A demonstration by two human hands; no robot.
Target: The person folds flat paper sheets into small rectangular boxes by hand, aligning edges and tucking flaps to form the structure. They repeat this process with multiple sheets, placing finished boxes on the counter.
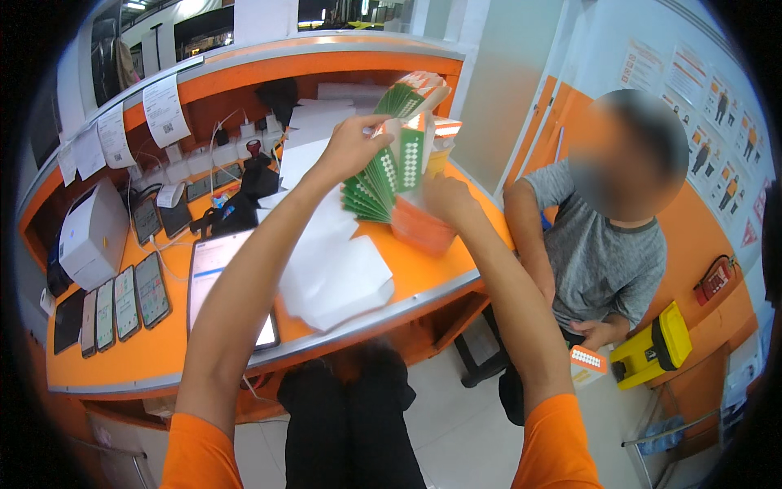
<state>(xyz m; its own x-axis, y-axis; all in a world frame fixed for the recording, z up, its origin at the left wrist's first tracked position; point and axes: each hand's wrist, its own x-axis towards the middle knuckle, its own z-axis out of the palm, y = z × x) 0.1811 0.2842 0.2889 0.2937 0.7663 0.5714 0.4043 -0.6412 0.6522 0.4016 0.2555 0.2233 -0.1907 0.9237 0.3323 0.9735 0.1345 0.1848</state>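
Observation:
A fanned stack of green, white and orange printed card pieces (376,191) is over the right part of the orange desk (423,273). My left hand (355,148) pinches a white panel at its upper part between thumb and fingers. At the right side, my right hand (448,200) is closed by the stack's smeared orange end (422,228); its fingertips are hidden and blurred. More green card edges (401,99) fan out behind. White folded paper pieces (338,277) lie beneath my hands, near the front edge.
Several phones (126,303) lie at the left, near a large tablet (220,277) and a white box (94,232). Cables and chargers run along the shelf. At right sits a person (603,261) holding a small carton (586,364); beyond is a yellow bin (652,346).

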